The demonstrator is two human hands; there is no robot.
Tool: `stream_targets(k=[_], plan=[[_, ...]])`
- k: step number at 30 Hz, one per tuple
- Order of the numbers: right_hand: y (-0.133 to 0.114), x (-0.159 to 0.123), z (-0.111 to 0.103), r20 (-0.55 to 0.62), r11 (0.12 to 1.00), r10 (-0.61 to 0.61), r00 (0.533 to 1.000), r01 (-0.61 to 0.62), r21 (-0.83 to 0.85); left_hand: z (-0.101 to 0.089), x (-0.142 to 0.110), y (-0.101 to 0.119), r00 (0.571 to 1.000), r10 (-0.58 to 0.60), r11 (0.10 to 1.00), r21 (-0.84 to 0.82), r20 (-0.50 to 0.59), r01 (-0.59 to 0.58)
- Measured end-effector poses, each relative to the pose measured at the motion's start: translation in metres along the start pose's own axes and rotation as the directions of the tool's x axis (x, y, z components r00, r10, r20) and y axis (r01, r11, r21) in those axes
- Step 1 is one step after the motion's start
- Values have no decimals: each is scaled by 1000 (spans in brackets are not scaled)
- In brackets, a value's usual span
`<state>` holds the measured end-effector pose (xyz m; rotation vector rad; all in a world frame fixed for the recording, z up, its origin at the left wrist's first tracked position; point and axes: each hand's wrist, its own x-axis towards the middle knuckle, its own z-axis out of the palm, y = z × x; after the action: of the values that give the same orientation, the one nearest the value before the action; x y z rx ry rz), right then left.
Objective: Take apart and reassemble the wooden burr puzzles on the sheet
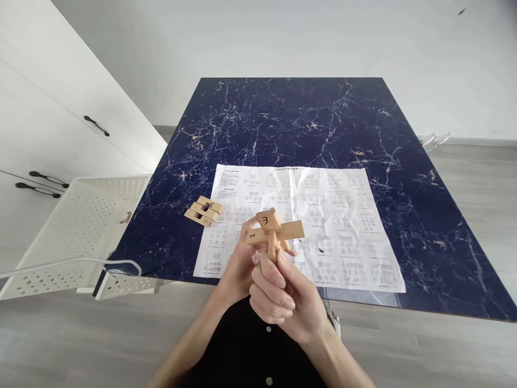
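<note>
Wooden burr puzzle pieces [291,230] are crossed together in front of me, above the near edge of the table; two of them carry handwritten numbers. My left hand [241,261] is closed around the assembly from behind and the left, its fingertips partly hidden by the wood. Thumb and curled fingers of my right hand [285,296] pinch the end of a piece that points toward me. Beneath both hands lies a creased white instruction sheet [331,188] printed with small diagrams. Several more notched wooden pieces [204,210] rest together at the sheet's left edge.
The dark blue marble-patterned table [291,118] stands by a pale wall. To its left are a perforated white cart [60,269] with a white cable [81,262] across it, and white cabinets [60,102] with black handles.
</note>
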<state>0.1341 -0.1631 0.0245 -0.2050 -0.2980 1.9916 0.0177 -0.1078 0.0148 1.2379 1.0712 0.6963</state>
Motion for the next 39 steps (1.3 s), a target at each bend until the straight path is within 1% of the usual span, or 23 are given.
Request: stream_targets(k=[3,4,6,8,10,13,15,17,19,23,27,29,30,33,35,36,39], plan=[[-14,-3,0,-26,987,-66,998,61,-146,-2,-3,-7,994,19,1000,-11,107,-18],[-22,-5,-1,-55,973,-93,994,79,-216,-2,-4,-9,991,39,999,0,131,-39],[-44,-10,-6,-124,909,-160,979,97,-406,-2,-5,-12,984,73,997,14,162,-76],[-71,-15,-14,-239,815,-226,945,49,-578,-1,-6,-12,982,88,995,35,166,-95],[-101,-21,-25,-342,720,-323,882,-6,-694,-1,-6,-11,983,101,991,70,152,-113],[-144,-28,-46,-432,567,-452,780,-122,-815,-1,-7,-8,983,99,987,108,155,-117],[-167,-31,-59,-460,494,-510,727,-190,-848,-2,-7,-6,983,91,986,124,157,-111],[-184,-34,-70,-483,441,-542,688,-257,-860,-2,-7,-5,984,79,985,138,159,-102],[-195,-34,-78,-505,417,-560,657,-303,-857,-2,-7,-4,984,78,983,149,162,-103],[-203,-33,-89,-539,390,-584,607,-373,-842,-2,-7,-5,983,81,981,159,166,-107],[-200,-34,-98,-519,330,-634,573,-406,-852,-2,-6,-7,983,79,982,157,168,-106],[-195,-37,-100,-504,282,-640,579,-434,-856,-3,-6,-8,982,82,982,153,172,-109],[-192,-40,-100,-493,247,-635,595,-447,-859,-3,-6,-9,981,84,982,152,174,-111],[-178,-48,-95,-434,110,-602,670,-468,-877,-3,-5,-9,980,89,981,155,180,-117],[-165,-52,-87,-388,30,-592,707,-462,-886,-4,-5,-10,979,95,979,163,182,-125],[-158,-53,-82,-368,9,-583,725,-447,-895,-4,-5,-10,978,99,977,169,182,-130],[-134,-55,-67,-333,4,-540,773,-393,-920,-4,-4,-9,976,111,972,185,189,-146]])
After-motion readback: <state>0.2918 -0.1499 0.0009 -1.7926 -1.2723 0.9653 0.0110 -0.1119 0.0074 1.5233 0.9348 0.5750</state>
